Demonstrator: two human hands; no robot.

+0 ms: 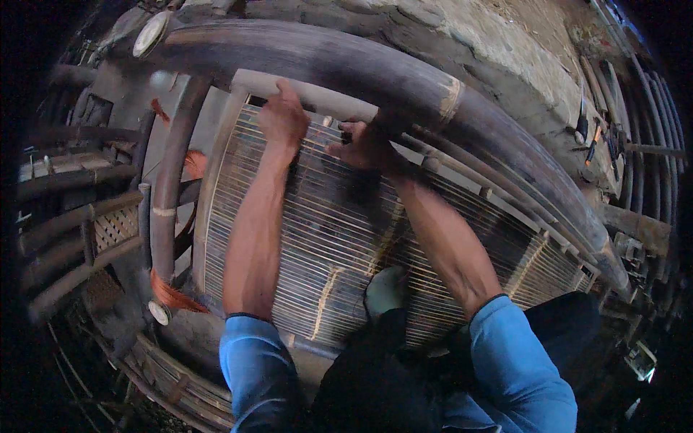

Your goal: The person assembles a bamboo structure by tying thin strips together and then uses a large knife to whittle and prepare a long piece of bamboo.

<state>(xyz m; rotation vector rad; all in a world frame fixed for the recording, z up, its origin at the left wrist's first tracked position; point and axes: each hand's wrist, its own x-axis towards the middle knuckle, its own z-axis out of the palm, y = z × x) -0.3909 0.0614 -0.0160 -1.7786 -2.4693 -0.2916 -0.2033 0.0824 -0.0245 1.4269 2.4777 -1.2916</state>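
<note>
A bamboo bench or bed frame with a seat of thin slats (328,216) lies below me. My left hand (284,123) is at the far left corner of the seat, its fingers bent over a pale flat strip (336,96) that runs along the far edge. To its right, my right hand (363,146) is over the far slat ends, thumb and a finger apart, with nothing visible between them. Its other fingers are in shadow. Just beyond both hands runs a thick dark bamboo pole (310,52), a pale band round it.
My shoe (386,292) rests on the slats. An upright bamboo post (173,173) and orange strands (173,294) are at the left, near a woven bamboo piece (117,232). Hand tools (592,141) and stacked poles (653,137) lie at the far right, past a stone ledge (498,54).
</note>
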